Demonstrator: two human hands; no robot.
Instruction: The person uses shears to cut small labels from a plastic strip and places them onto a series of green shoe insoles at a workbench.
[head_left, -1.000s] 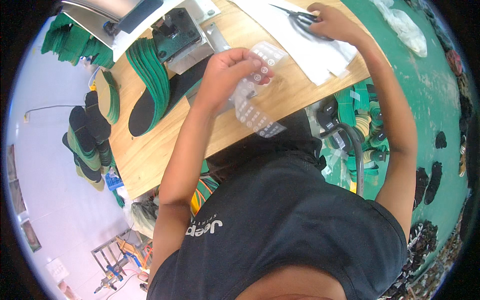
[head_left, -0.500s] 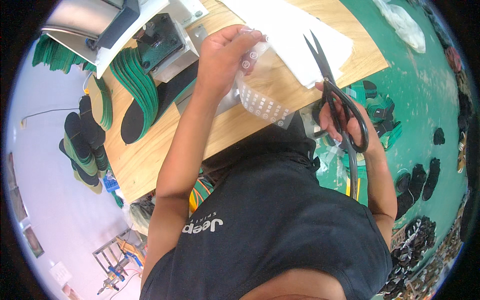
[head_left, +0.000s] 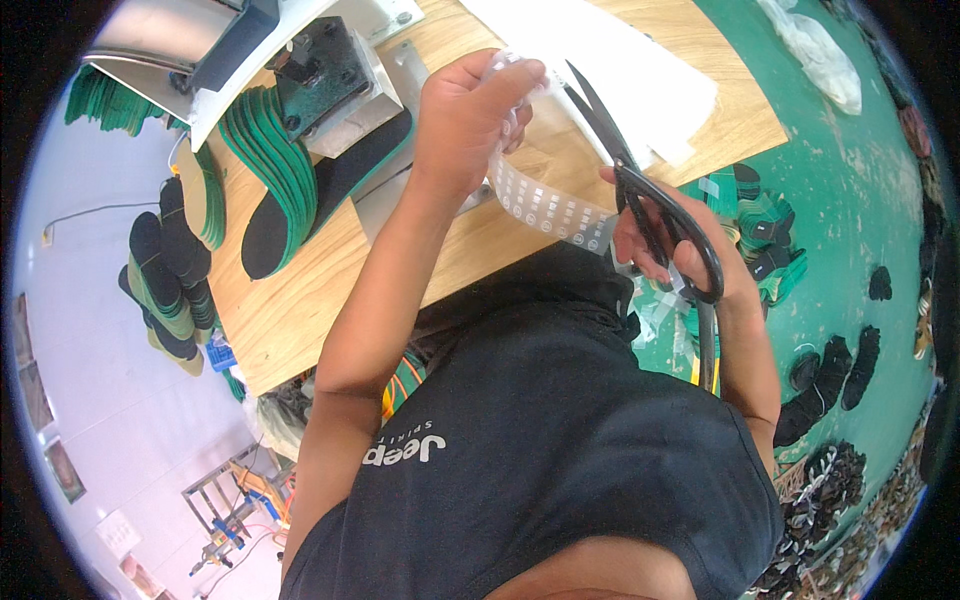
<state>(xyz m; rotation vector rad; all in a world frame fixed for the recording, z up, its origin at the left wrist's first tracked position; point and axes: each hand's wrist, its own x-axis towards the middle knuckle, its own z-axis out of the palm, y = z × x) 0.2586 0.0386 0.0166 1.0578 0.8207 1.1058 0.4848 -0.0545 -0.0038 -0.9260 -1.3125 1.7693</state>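
My left hand (head_left: 458, 130) is closed, pinching a translucent film strip (head_left: 550, 208) with rows of small white printed marks. From the fingers the strip curves down and to the right over the table's front edge. A pair of scissors (head_left: 612, 140) with black handles sits in my right hand (head_left: 732, 262), fingers through the loops. Its blades point up and to the left, slightly parted, with the tips close to my left hand. The strip's loose end reaches the fingertips of my right hand; whether they grip it I cannot tell.
White sheets (head_left: 640, 75) lie on the wooden table (head_left: 310, 325). At the left, a machine with a dark metal block (head_left: 325, 85) stands by a stack of green and black insoles (head_left: 270, 145). More insoles (head_left: 765, 220) lie in piles on the green floor. A black insole lies beneath the block.
My right hand and the scissors have moved left, bringing the blades nearer my left hand. My left hand has shifted slightly right, and the strip's end now meets my right fingers.
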